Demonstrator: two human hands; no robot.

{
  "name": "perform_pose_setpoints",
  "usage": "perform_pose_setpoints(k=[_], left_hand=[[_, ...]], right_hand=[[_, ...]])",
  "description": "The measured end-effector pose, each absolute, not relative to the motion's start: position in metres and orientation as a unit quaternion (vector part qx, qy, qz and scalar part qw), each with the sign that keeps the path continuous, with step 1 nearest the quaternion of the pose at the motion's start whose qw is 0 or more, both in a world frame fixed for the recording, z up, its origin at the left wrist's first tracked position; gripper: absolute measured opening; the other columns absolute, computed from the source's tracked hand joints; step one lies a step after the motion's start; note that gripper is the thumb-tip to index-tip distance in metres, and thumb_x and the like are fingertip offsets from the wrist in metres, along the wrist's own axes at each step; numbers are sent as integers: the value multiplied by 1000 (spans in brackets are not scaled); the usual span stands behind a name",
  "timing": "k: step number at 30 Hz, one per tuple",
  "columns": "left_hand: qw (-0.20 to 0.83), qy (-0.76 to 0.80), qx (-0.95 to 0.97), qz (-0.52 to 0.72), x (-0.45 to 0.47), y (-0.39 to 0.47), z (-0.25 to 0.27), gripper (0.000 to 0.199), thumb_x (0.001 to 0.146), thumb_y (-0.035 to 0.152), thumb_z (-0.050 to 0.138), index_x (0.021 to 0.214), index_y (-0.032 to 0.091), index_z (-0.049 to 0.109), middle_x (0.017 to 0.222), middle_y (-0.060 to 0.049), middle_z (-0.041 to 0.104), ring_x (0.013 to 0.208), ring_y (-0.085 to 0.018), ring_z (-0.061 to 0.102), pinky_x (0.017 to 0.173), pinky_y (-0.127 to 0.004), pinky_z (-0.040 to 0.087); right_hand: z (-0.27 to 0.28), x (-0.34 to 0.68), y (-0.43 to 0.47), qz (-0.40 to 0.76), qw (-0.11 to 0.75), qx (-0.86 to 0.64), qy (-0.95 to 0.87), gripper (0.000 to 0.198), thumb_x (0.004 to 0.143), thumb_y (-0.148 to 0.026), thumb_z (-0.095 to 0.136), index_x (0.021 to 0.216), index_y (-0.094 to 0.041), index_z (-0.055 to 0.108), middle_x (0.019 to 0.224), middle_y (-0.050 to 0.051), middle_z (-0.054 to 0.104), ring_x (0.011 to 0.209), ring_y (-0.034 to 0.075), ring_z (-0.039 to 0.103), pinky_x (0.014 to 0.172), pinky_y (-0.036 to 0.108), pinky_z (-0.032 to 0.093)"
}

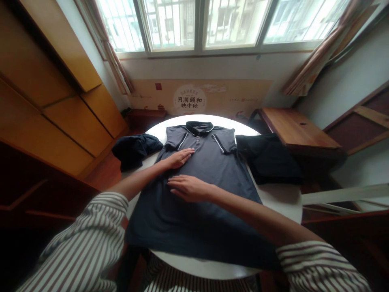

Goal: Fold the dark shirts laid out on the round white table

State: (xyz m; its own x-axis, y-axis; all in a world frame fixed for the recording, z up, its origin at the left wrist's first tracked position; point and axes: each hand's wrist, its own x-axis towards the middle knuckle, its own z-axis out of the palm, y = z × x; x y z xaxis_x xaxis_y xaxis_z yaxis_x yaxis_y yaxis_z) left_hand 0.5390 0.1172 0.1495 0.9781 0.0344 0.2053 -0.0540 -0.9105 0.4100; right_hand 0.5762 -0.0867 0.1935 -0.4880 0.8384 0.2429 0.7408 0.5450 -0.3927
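Note:
A dark grey polo shirt (209,162) lies spread front side up, its collar at the far side and both short sleeves turned inward over the chest. White piping edges the sleeves and collar. My left hand (182,157) rests flat on the upper chest, just below the button placket, fingers stretched out. Nearer to me, my right hand (190,188) lies across the middle of the shirt with its fingers extended to the left. Neither hand grips the cloth. The hem hangs over the near edge of the round white table (282,202).
A crumpled dark garment (136,148) sits at the table's left edge, and a folded black garment (270,158) at the right. Beyond them stand a wooden bench (300,127) on the right, wooden cabinets (69,109) on the left, and a barred window behind.

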Motion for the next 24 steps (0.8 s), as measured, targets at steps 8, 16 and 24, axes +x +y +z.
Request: perform_pose_setpoints(k=[8,16,24], left_hand=[[220,47,964,144,392,49,195,26,102,30,45,105,15,66,98,-9,66,93,-19,63,88,-33,51],[115,-23,988,98,272,-43,196,32,94,30,61,122,16,64,109,-15,68,100,-25,62,89,-41,55],[101,71,991,40,255,-56,211,41,90,4,47,128,13,60,117,-14,65,106,-24,62,93,-38,56]], right_hand=[[161,634,-39,55,220,-569,-790,39,100,-22,38,131,-10,58,143,17,55,136,25,48,114,42,38],[159,650,0,56,164,-624,-762,48,101,-33,38,142,-14,52,151,14,46,143,29,38,116,52,33],[154,642,3,40,121,-643,-755,55,102,-38,33,149,-12,43,157,13,37,147,32,29,119,57,22]])
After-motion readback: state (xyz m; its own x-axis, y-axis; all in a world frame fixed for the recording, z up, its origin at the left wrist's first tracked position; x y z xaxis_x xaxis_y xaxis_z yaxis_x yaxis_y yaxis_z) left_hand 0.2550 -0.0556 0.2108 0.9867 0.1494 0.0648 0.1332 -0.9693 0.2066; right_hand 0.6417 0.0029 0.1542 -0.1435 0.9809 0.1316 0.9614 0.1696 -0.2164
